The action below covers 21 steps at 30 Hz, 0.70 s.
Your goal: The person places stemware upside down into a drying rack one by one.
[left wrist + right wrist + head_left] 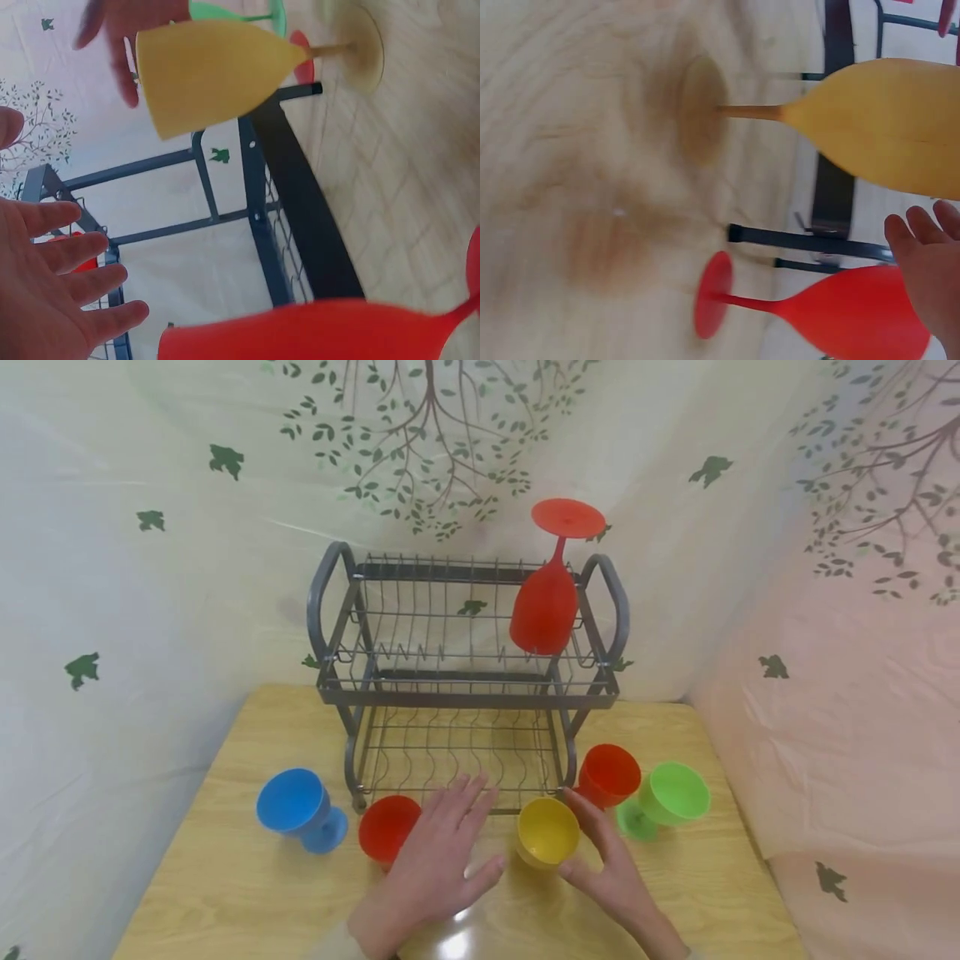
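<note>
A yellow goblet [548,833] stands upright on the table, in front of the dish rack. Beside its bowl, on the right, is my right hand [611,868], thumb and fingers spread apart and nothing held; the right wrist view shows its fingertips [922,225] close to the yellow bowl. My left hand [442,856] reaches forward with straight fingers, between the yellow goblet and a red goblet [387,828] that it partly covers in the head view. From the left wrist, its palm and fingers [82,255] look empty.
The two-tier dish rack [468,700] stands at the back, an upside-down red goblet [546,610] on its upper tier. A blue goblet [292,802] is at the left; another red goblet [609,774] and a green one [675,793] are at the right. Printed sheets hang around the table [225,877].
</note>
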Motion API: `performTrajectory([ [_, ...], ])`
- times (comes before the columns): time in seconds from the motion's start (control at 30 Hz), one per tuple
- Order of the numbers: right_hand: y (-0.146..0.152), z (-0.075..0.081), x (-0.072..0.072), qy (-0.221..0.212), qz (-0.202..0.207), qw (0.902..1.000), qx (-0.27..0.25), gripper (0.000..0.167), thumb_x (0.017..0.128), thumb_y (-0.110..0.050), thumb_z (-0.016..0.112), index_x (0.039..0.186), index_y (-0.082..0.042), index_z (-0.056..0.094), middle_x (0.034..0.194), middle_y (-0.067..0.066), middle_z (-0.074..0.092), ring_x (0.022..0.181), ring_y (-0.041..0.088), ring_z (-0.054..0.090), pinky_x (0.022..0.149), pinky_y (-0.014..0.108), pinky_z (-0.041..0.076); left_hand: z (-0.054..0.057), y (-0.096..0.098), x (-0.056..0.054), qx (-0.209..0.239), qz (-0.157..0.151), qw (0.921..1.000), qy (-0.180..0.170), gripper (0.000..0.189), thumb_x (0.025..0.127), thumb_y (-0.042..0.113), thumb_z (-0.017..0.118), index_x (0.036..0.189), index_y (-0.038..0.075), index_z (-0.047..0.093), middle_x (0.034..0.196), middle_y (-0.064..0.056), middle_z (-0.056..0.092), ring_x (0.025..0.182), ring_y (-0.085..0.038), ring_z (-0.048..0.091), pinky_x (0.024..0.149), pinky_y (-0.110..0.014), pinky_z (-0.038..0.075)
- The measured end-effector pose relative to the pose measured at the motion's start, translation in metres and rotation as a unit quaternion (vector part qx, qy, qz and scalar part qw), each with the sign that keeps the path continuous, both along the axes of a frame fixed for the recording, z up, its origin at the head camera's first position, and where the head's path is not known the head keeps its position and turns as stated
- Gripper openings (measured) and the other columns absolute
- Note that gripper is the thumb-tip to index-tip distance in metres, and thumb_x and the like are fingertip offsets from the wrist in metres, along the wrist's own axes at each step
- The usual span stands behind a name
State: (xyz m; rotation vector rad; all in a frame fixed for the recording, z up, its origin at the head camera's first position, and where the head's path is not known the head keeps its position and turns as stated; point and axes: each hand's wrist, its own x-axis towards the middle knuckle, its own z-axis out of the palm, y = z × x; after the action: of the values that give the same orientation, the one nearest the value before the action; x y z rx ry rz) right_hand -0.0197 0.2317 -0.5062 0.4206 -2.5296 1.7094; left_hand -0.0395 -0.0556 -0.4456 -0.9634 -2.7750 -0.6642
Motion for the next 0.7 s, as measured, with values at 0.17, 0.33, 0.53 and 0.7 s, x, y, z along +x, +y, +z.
performTrajectory([
  [0.17, 0.000, -0.014, 0.001, -0.029, -0.009, 0.9995, -0.004, 0.093, 0.082, -0.004, 0.083, 0.161, -0.016, 0.036, 0.162, 0.008, 0.042, 0.145, 0.014, 0.044, 0.114, 0.026, 0.036, -0.006, 0.008, 0.005, 0.006, -0.001, 0.9998, -0.018, 0.075, 0.099, 0.056, 0.057, 0.158, 0.013, 0.040, 0.170, -0.007, 0.026, 0.154, -0.032, 0.029, 0.122, -0.055, 0.029],
  [0.33, -0.004, -0.027, 0.003, -0.072, -0.046, 0.9962, 0.014, 0.094, 0.079, -0.010, 0.088, 0.159, -0.012, 0.038, 0.159, 0.010, 0.046, 0.144, 0.031, 0.046, 0.115, 0.056, 0.038, -0.013, 0.011, 0.009, 0.018, 0.002, 0.9997, -0.015, 0.076, 0.100, 0.058, 0.054, 0.160, 0.013, 0.038, 0.172, -0.005, 0.021, 0.155, -0.029, 0.027, 0.121, -0.053, 0.030],
  [0.53, -0.007, -0.033, 0.004, -0.109, -0.073, 0.9912, 0.014, 0.092, 0.077, -0.017, 0.092, 0.154, -0.008, 0.043, 0.156, 0.016, 0.049, 0.142, 0.043, 0.045, 0.113, 0.069, 0.032, -0.019, 0.012, 0.013, 0.031, 0.010, 0.9988, -0.036, 0.076, 0.101, 0.059, 0.053, 0.162, 0.017, 0.035, 0.173, -0.001, 0.017, 0.156, -0.027, 0.026, 0.121, -0.054, 0.032],
  [0.7, -0.011, -0.034, 0.002, -0.118, -0.081, 0.9897, 0.010, 0.091, 0.073, -0.014, 0.094, 0.151, -0.008, 0.048, 0.150, 0.014, 0.056, 0.140, 0.041, 0.048, 0.114, 0.069, 0.032, -0.022, 0.013, 0.013, 0.044, 0.019, 0.9977, -0.047, 0.075, 0.101, 0.058, 0.053, 0.161, 0.016, 0.036, 0.173, -0.001, 0.017, 0.154, -0.029, 0.029, 0.118, -0.057, 0.036],
])
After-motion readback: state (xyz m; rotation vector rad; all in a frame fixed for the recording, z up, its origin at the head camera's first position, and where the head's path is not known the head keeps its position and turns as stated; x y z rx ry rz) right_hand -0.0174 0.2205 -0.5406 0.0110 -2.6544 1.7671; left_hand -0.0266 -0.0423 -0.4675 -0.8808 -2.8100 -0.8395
